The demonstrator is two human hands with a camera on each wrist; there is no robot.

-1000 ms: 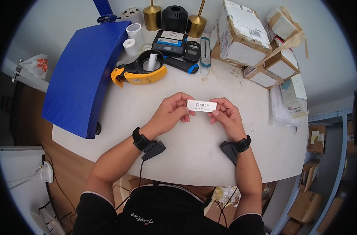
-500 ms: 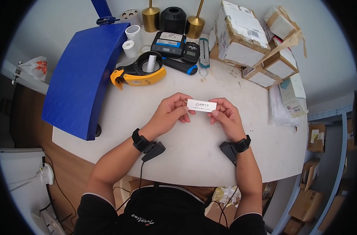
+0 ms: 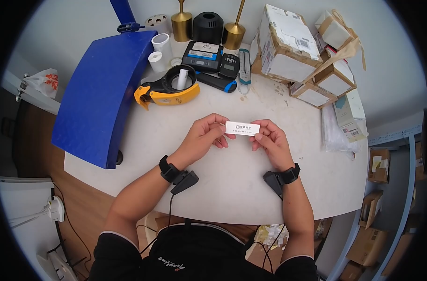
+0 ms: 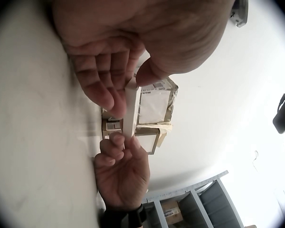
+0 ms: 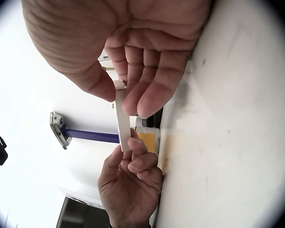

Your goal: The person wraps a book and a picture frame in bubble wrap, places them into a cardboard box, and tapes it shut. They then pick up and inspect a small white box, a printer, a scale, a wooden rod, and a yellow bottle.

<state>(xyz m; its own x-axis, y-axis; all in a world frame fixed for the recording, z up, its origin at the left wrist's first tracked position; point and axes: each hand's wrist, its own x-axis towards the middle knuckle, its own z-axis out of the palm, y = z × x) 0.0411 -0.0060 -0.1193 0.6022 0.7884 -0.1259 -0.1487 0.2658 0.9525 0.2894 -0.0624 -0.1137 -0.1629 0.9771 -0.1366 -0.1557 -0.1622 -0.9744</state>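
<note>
A small, flat white box [image 3: 242, 128] with dark printing on its face is held up between both hands over the table [image 3: 232, 187]. My left hand [image 3: 205, 136] pinches its left end between thumb and fingers. At the other end my right hand [image 3: 274, 143] pinches it the same way, thumb along the lower corner. In the left wrist view the white box [image 4: 131, 109] shows its narrow plain side. The right wrist view shows that thin edge of the box [image 5: 122, 116] too, with the thumb on one side and the fingers on the other.
A yellow-and-black tape dispenser [image 3: 169, 89] lies ahead on the left, beside a large blue curved panel [image 3: 98, 98]. Behind it stand white rolls [image 3: 162, 44], a black label printer [image 3: 202, 56] and brass-coloured weights [image 3: 182, 21]. Taped cardboard boxes [image 3: 290, 47] are stacked at back right.
Both hands keep their pinch on the white box, which stays almost in place. The whole head view has shifted slightly.
</note>
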